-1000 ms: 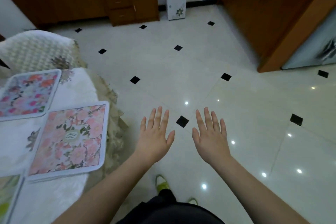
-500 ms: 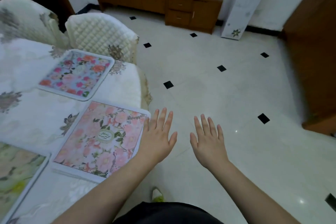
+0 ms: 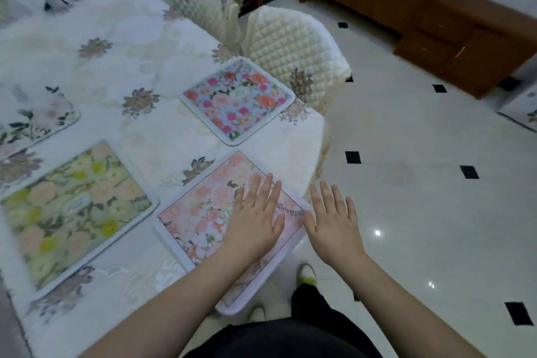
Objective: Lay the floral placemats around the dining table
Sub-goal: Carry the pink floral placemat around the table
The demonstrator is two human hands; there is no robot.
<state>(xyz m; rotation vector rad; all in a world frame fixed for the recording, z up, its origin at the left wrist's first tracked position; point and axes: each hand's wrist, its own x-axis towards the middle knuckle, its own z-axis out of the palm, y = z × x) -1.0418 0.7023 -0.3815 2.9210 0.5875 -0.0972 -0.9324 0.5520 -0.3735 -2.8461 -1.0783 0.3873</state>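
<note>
**Dining corner: four floral mats laid, both hands flat and empty**

Room: glossy white tiled floor with small black diamond insets (image 3: pixel 436 212), a brown wooden cabinet (image 3: pixel 470 49) against the far wall.

Surface: a dining table under a white embroidered tablecloth with grey-brown flower motifs (image 3: pixel 122 73). Two chairs in cream quilted covers stand at its far right side, the nearer one (image 3: pixel 293 46) tucked against the table corner, the farther one (image 3: pixel 203 0) behind it.

Item 1: pink rectangular floral placemat with a white border (image 3: pixel 200 212), at the near right corner of the table, its near corner overhanging the edge.

Item 2: pale blue rectangular placemat with red and pink roses (image 3: pixel 236 99), beyond item 1, just in front of the nearer chair.

Item 3: green and yellow floral placemat (image 3: pixel 72 209), left of item 1, apart from it by a narrow strip of cloth.

Item 4: pale placemat with dark leaves (image 3: pixel 32 119), at the far left, partly cut off and blurred.

Hands: the left hand (image 3: pixel 255 221) lies palm down over the right part of the pink mat, fingers spread and straight, grasping nothing; whether it presses the mat I cannot tell. The right hand (image 3: pixel 334 227) is held flat, fingers splayed, just past the mat's right edge, over the floor, empty.

Person: dark clothing at the bottom edge, a shoe with yellow-green trim (image 3: pixel 306 275) on the floor below.
</note>
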